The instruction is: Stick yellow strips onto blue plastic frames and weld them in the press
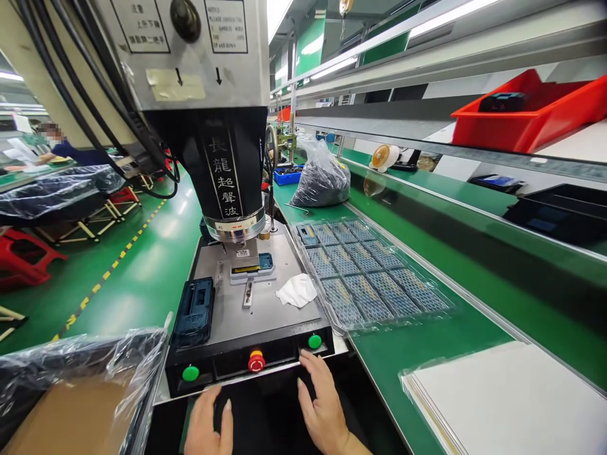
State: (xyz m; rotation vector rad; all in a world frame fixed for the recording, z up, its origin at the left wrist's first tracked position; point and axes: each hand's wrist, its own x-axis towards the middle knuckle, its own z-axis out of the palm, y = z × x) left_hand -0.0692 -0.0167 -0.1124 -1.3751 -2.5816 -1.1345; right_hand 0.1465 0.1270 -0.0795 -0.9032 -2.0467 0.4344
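My left hand (207,423) is held below the left green button (190,373) of the press, fingers apart, with nothing in it. Just below the right green button (315,342), my right hand (324,404) also has its fingers apart and is bare. Between the two green buttons sits a red emergency stop button (256,361). Under the horn of the ultrasonic welding machine (227,177), a dark blue plastic part (266,261) lies in a pale fixture (272,274). More dark blue plastic casings (193,311) rest at the left edge of the machine's metal base (232,328).
On the right bench lies a clear tray (374,278) of mesh-wrapped parts, with white sheets (512,404) nearer me. A crumpled white cloth (296,290) is on the base. Left stands a plastic-lined box (71,411). A red bin (526,120) is on the shelf; a person (71,148) sits far left.
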